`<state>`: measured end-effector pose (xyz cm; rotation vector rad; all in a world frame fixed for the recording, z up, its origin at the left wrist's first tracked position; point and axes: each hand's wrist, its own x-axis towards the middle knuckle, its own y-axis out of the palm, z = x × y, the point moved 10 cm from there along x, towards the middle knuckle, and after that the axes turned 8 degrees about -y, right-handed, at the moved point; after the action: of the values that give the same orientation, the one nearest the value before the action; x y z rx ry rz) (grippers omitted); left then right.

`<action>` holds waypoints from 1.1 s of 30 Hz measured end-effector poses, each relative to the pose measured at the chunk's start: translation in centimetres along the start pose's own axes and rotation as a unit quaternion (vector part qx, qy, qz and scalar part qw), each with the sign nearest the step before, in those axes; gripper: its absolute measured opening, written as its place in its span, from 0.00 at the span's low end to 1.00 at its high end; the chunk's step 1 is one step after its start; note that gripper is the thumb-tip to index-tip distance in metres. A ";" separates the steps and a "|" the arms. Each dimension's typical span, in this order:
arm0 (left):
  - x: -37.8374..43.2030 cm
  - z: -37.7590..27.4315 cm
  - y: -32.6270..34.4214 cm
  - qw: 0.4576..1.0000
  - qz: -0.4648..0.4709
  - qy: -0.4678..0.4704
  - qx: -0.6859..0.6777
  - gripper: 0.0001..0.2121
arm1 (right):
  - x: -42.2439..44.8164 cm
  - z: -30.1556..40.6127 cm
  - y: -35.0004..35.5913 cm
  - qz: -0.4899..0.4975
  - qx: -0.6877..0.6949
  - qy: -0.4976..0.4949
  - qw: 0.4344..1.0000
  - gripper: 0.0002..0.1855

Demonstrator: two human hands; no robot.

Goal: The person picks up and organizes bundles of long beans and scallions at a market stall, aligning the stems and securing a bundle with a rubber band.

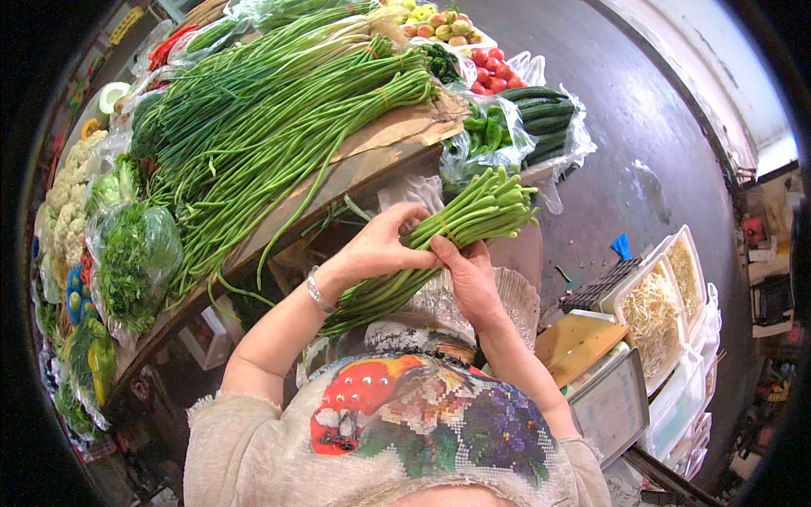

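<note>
Both hands grip a thick bunch of long green stalks (488, 206), probably garlic scapes, in front of my chest. My left hand (386, 244) curls around the bunch from the left, thumb towards the middle. From the right, my right hand (466, 275) presses its thumb near a thin yellow band (447, 229) that circles the stalks. The pale cut ends point up and right; the other end runs down under my left wrist. On the wooden stall table (374, 166) beyond lie bundles of yardlong beans (304, 152) with bands near their ends.
Bagged green peppers (486, 133), cucumbers (538, 117) and tomatoes (494, 71) stand at the table's right end. Bagged leafy herbs (136, 260) and cauliflower (73, 190) fill its left. A bin of bean sprouts (652, 314), a wooden board (576, 345) and a framed panel (608, 402) are at my right.
</note>
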<state>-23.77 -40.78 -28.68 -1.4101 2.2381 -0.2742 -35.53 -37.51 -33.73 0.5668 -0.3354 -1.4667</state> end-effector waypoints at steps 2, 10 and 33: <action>0.0 -1.2 -0.7 0.996 -0.004 0.064 0.055 0.31 | -0.1 0.3 0.2 0.027 -0.036 0.008 0.999 0.29; 1.1 -0.8 1.3 0.980 0.135 -0.006 -0.149 0.32 | 0.0 0.6 -0.1 0.088 -0.125 0.056 0.987 0.34; -3.1 -4.4 -1.7 0.994 -0.052 0.086 0.036 0.31 | -0.3 0.8 0.6 0.062 -0.153 -0.015 0.986 0.20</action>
<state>-23.49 -39.15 -23.29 -1.5183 2.2671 -0.5257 -35.45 -37.29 -32.72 0.2717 -0.1599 -1.3733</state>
